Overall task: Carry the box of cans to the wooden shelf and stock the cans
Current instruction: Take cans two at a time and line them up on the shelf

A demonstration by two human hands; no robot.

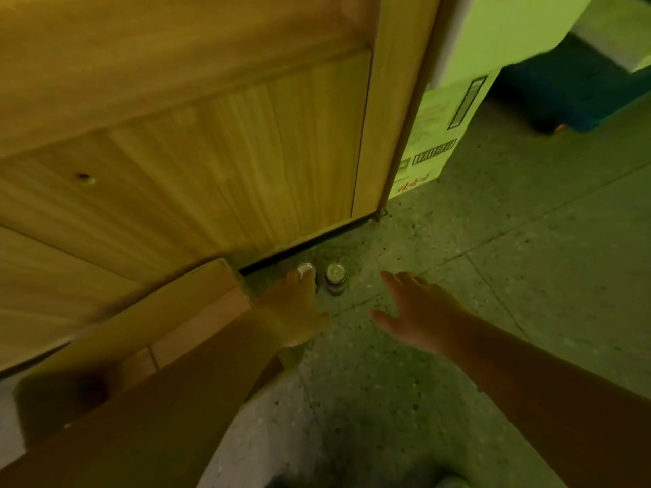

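Observation:
Two cans stand upright on the speckled floor by the base of the wooden shelf unit (197, 142). My left hand (299, 304) reaches onto the left can (305, 268), with its fingers over the can's top and side. The right can (336, 276) stands free beside it. My right hand (419, 311) hovers a little right of the cans, fingers spread and empty. The cardboard box (148, 332) lies on the floor at the left, under my left forearm, with its flaps up; its inside is hidden.
A wooden side post (391, 110) ends at the floor. Behind it stands a printed carton (436, 135) with barcodes. A dark blue object (570, 89) sits at the far right. Speckled floor (493, 269) stretches to the right.

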